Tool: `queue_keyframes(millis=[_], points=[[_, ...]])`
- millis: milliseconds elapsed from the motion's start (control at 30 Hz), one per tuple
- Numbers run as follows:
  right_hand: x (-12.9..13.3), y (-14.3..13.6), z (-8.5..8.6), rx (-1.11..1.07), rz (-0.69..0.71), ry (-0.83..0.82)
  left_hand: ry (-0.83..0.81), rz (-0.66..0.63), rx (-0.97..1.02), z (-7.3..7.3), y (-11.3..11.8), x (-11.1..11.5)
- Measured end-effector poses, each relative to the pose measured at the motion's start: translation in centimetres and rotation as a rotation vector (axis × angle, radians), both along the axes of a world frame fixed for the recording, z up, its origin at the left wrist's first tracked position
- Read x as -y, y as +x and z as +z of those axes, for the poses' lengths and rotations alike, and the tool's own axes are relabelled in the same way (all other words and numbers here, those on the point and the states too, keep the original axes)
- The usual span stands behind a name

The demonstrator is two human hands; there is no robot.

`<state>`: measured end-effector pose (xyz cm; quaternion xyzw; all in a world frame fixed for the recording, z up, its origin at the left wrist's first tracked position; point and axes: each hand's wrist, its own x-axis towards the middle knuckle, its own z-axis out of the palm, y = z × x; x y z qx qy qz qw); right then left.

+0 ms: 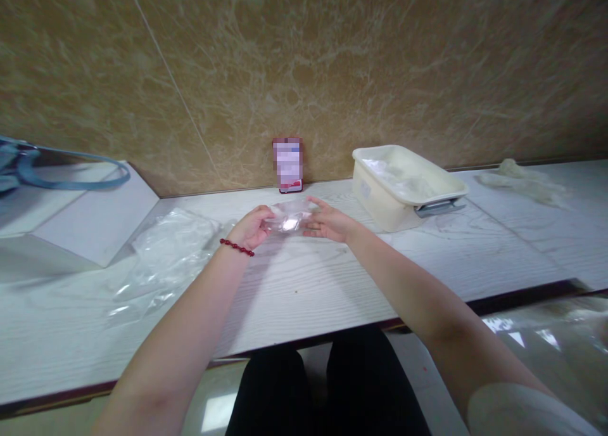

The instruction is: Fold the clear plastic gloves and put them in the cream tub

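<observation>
- Plastic pile (173,249): well L of cream bin (377,201).
- L hand (251,229): pinches clear bag (289,217), L of bin.
- R hand (332,222): fingers spread at bag's R end, can't tell if gripping.
- Phone (289,165): upright, back-L of bin.

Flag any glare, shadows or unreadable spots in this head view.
Head view: glare whitens part of the clear plastic between left hand and right hand; head view: soft shadows on the tabletop; head view: the upright phone is pixelated, and bright reflections mark the floor.
</observation>
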<state>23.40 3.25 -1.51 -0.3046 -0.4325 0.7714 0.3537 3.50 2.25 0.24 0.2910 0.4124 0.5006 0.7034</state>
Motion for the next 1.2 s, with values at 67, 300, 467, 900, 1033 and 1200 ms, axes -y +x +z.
queue_keyframes(millis=[67, 300, 467, 900, 1033, 1200], points=[[0.2, -0.1, 0.1, 0.025, -0.009, 0.006, 0.034, 0.034, -0.017, 0.2, 0.1, 0.1], [0.6, -0.6, 0.3, 0.107, -0.054, 0.055, 0.060, 0.082, -0.035, 1.1, 0.9, 0.9], [0.2, -0.5, 0.2, 0.125, -0.115, 0.089, 0.070, 0.065, -0.050, 0.8, 0.4, 0.8], [-0.5, -0.4, -0.5, 0.191, -0.139, 0.113, 0.108, -0.168, -0.096, 1.0, -1.0, 0.9], [-0.8, -0.4, -0.7, 0.220, -0.129, 0.131, 0.126, -0.194, -0.115, 1.0, -1.1, 0.9], [-1.2, -0.2, -0.1, 0.255, -0.133, 0.024, 0.126, -0.184, -0.127, 1.2, -0.8, 1.1]])
